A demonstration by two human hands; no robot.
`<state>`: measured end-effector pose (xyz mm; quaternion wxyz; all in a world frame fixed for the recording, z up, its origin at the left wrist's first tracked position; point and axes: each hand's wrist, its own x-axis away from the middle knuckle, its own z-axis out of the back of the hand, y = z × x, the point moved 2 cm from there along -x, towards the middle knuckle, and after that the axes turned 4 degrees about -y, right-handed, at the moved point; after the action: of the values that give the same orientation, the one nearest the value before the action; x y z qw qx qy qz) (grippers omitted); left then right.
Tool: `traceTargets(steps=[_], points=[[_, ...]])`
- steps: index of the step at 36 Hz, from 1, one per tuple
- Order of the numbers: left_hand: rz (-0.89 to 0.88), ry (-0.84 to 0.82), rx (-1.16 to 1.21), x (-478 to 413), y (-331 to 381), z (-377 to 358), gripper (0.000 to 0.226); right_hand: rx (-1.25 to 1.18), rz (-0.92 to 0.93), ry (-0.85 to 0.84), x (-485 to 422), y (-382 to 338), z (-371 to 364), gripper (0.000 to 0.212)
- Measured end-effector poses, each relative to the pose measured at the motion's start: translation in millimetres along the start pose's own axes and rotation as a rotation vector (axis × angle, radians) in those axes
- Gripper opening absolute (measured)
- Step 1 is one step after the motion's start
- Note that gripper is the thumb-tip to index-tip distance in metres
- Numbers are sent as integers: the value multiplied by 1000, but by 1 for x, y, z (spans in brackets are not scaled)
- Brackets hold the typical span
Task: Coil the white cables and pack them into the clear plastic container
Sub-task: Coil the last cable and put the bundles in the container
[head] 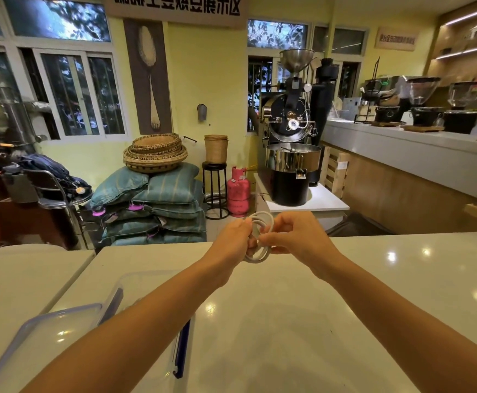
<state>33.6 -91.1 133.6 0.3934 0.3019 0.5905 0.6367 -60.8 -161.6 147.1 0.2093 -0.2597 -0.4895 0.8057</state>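
From the camera on my head I see both my arms stretched out over the pale counter [302, 321], and between my hands, held up in the air above its far edge, is the white cable [260, 236], already wound into a few loops. My left hand [233, 236] has its fingers closed around the left side of the coil, pinching the loops together, while my right hand [294, 234] meets it from the other side, thumb and fingertips closed on the strands near the middle. It looks as if I am tucking or wrapping the loose end there, though the end itself is hidden among my fingers and I cannot be sure. The coil stands roughly upright, its long axis running top to bottom, with one arc rising above my knuckles and another hanging below them. The clear plastic container [135, 282] sits well nearer to me and to the left, under my left forearm, with its lid [38, 333] lying beside it, closer still to the left edge; I see no cable inside it, but my arm covers much of it. So the coil has to come back toward my body and leftward, and my left hand, already on that side, seems the better one to carry it down once the end is secured.
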Motion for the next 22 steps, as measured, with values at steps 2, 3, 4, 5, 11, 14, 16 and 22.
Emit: traceTargets(steps=[2, 3, 4, 5, 11, 14, 16, 22], points=[[11, -2, 11, -1, 0, 2, 39, -32, -9, -29, 0, -2, -1, 15], [19, -1, 13, -1, 0, 2, 39, -54, -35, -48, 0, -3, 0, 24], [26, 0, 11, -1, 0, 3, 38, -73, -59, -67, 0, -4, 0, 30], [30, 0, 8, -1, 0, 3, 38, -81, -78, -88, 0, -5, 1, 32], [48, -42, 0, 0, -1, 4, 38, -165, -156, -162, -2, -4, 10, 11], [27, -64, -3, 1, 0, 3, 39, -181, -197, -138, -2, -3, 10, 10], [13, -75, -1, 1, 0, 2, 39, -171, -209, -114, -2, -2, 10, 11], [9, -102, -5, 0, -1, 3, 35, -222, -248, -115, -5, 1, 8, 29]])
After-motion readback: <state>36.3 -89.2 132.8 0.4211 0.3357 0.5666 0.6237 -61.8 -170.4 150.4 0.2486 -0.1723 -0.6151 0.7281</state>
